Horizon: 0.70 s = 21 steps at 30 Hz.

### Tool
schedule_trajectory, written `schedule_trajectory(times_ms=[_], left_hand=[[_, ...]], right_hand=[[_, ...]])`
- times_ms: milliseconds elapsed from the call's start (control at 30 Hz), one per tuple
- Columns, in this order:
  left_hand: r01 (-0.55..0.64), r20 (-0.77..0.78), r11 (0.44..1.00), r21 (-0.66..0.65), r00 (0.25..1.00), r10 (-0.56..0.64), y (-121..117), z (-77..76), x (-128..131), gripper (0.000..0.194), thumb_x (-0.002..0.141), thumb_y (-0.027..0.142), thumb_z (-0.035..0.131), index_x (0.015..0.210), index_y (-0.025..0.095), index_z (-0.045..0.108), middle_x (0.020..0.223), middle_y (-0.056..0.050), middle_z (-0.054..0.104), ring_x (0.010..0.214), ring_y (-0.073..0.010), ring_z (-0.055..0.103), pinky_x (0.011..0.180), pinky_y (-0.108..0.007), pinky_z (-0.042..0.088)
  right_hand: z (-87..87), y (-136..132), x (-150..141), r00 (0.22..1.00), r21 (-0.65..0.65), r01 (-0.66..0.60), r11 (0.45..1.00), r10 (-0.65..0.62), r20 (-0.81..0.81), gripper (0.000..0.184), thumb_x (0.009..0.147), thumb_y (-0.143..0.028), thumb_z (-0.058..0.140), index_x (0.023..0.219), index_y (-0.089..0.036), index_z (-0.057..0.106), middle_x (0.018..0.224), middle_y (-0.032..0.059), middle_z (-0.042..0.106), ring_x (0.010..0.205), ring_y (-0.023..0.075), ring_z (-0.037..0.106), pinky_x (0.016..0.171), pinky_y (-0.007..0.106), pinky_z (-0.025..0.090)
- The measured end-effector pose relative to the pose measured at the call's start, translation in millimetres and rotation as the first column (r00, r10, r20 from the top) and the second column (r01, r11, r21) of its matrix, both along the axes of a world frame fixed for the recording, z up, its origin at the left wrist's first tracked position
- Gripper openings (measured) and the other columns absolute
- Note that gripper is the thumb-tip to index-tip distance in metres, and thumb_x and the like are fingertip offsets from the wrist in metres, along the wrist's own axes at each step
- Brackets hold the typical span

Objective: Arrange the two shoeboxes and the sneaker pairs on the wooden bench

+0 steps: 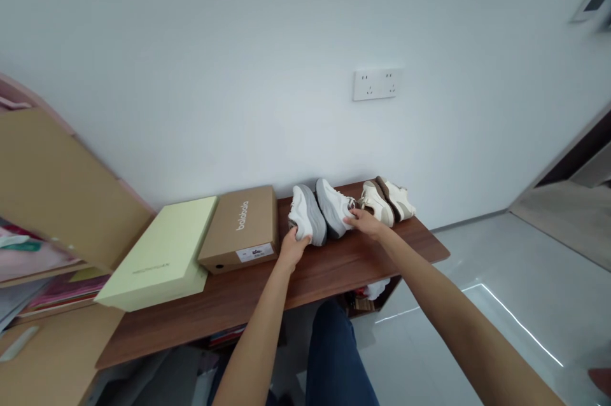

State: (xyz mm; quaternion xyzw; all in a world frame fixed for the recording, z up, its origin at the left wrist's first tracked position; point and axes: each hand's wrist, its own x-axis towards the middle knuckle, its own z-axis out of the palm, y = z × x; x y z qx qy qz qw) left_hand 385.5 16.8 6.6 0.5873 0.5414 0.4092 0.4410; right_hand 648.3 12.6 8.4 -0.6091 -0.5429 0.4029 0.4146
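Two white-and-grey sneakers lie on their sides on the brown wooden desk top, soles facing each other. My left hand (293,249) grips the heel end of the left sneaker (305,212), its thumb on the shoe. On the right sneaker (334,205), my right hand (365,223) pinches the heel end. To the right sits a pair of cream shoes with brown soles (389,201), close to my right hand. A brown shoe box (241,221) stands left of the sneakers.
Left of the brown box rests a pale yellow-green box (162,250). The wooden desk top (329,266) runs along a white wall with a double socket (377,84). A wooden shelf unit (52,177) stands at far left. Glossy floor (482,253) lies beyond the desk's right end.
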Motion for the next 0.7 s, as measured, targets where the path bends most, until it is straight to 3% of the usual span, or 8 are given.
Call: schedule_trajectory(times_ms=[167, 333, 433, 567, 700], left_hand=[[0.025, -0.214, 0.996, 0.081, 0.977, -0.007, 10.3, 28.2, -0.7, 0.053, 0.075, 0.023, 0.069, 0.125, 0.01, 0.061, 0.12, -0.016, 0.068, 0.113, -0.0287, 0.063, 0.099, -0.038, 0.045], [0.123, -0.487, 0.974, 0.192, 0.873, -0.014, 18.5, 58.2, -0.3, 0.048, 0.073, 0.02, 0.068, 0.121, 0.014, 0.064, 0.126, -0.017, 0.065, 0.122, -0.0327, 0.058, 0.104, -0.038, 0.041], [0.207, -0.654, 0.954, 0.218, 0.756, -0.014, 18.0, 69.7, 3.8, 0.043, 0.077, 0.022, 0.065, 0.119, 0.013, 0.064, 0.122, -0.021, 0.066, 0.12, -0.0344, 0.059, 0.101, -0.038, 0.042], [0.276, -0.838, 0.953, 0.127, 0.543, -0.046, 12.3, 79.5, 11.5, 0.036, 0.082, 0.022, 0.057, 0.115, 0.011, 0.063, 0.112, -0.023, 0.068, 0.114, -0.0344, 0.061, 0.093, -0.038, 0.046], [0.267, -0.9, 0.963, 0.035, 0.428, -0.086, 5.5, 84.7, 17.0, 0.035, 0.085, 0.021, 0.052, 0.117, 0.012, 0.06, 0.114, -0.021, 0.066, 0.112, -0.0315, 0.062, 0.089, -0.036, 0.048]], right_hand=[[26.0, 10.2, -3.7, 0.977, 0.122, -0.008, 0.992, -0.019, 0.214, 0.032, 0.082, -0.038, 0.061, 0.106, -0.018, 0.065, 0.103, 0.0058, 0.071, 0.098, 0.0236, 0.063, 0.091, 0.036, 0.048], [54.7, 15.6, -19.7, 0.859, 0.121, -0.038, 0.992, -0.03, 0.512, 0.029, 0.082, -0.032, 0.064, 0.107, -0.018, 0.065, 0.106, 0.0121, 0.071, 0.105, 0.0302, 0.063, 0.093, 0.038, 0.045], [64.9, 12.2, -33.3, 0.786, 0.111, -0.062, 0.992, -0.02, 0.618, 0.032, 0.082, -0.03, 0.065, 0.112, -0.017, 0.064, 0.109, 0.0165, 0.069, 0.112, 0.0347, 0.06, 0.096, 0.042, 0.043], [74.3, 3.5, -49.7, 0.689, 0.093, -0.071, 0.993, -0.019, 0.725, 0.03, 0.084, -0.028, 0.065, 0.112, -0.018, 0.064, 0.112, 0.0187, 0.068, 0.117, 0.0363, 0.057, 0.096, 0.044, 0.043], [81.1, -1.8, -59.8, 0.552, 0.047, -0.118, 0.992, 0.026, 0.834, 0.028, 0.087, -0.026, 0.061, 0.112, -0.016, 0.062, 0.117, 0.0203, 0.066, 0.12, 0.0355, 0.054, 0.093, 0.044, 0.046]])
